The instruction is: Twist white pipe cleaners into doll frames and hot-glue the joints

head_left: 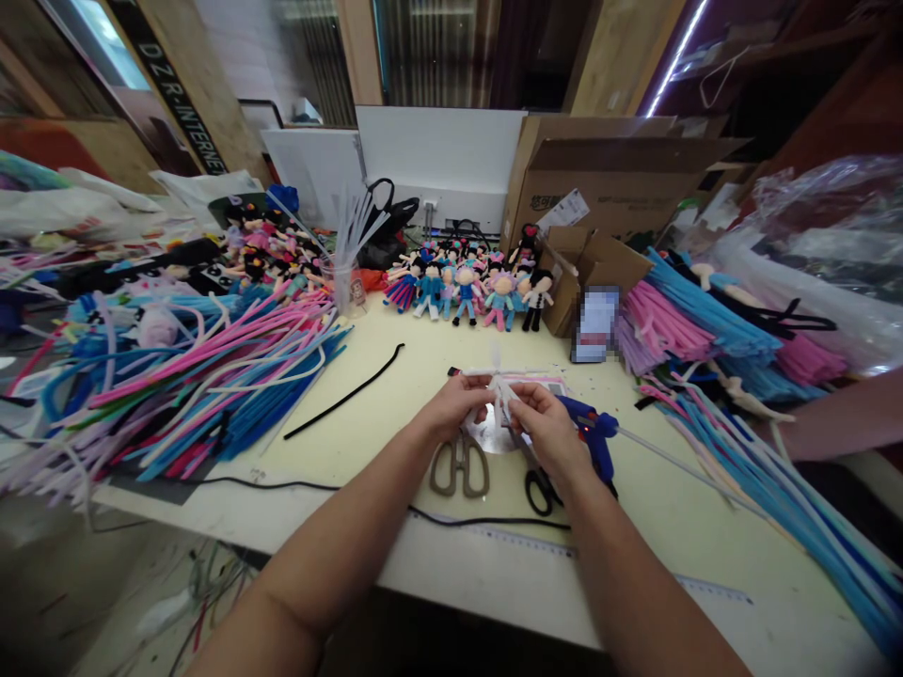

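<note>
Left hand (458,402), right hand (548,423), both pinching a white piece (503,399), held between them

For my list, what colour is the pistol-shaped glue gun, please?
The glue gun is blue; head view.

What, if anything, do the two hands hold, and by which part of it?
The left hand and right hand hold a white piece between their fingertips, around its middle; the exact grip points are too blurred to tell.
</note>
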The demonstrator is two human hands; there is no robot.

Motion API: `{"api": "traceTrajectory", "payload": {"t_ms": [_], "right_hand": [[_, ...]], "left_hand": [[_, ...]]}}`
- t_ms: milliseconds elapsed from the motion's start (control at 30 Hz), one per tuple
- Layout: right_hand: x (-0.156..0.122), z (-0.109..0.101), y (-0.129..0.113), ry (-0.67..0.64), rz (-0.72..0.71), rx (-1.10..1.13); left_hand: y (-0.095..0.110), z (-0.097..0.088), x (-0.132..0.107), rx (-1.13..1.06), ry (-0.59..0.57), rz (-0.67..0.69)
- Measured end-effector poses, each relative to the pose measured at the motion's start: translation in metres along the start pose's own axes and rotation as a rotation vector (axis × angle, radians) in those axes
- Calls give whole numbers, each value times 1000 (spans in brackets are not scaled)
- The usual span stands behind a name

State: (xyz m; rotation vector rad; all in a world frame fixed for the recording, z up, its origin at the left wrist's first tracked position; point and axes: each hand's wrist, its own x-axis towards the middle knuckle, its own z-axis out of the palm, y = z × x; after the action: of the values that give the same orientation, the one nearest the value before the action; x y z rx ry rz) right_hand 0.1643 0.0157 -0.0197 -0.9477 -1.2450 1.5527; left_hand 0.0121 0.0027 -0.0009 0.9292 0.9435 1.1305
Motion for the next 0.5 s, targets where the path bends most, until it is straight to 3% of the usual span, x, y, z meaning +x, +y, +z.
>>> {"api": "traceTrajectory", "payload": {"t_ms": [367,500], "right_hand": [[-3,-1,-8,30,98,74],[-4,0,-10,-13,141,99]], "left_hand": [[4,-1,-1,32,38,-7],[1,-1,1,57,34,10]]}}
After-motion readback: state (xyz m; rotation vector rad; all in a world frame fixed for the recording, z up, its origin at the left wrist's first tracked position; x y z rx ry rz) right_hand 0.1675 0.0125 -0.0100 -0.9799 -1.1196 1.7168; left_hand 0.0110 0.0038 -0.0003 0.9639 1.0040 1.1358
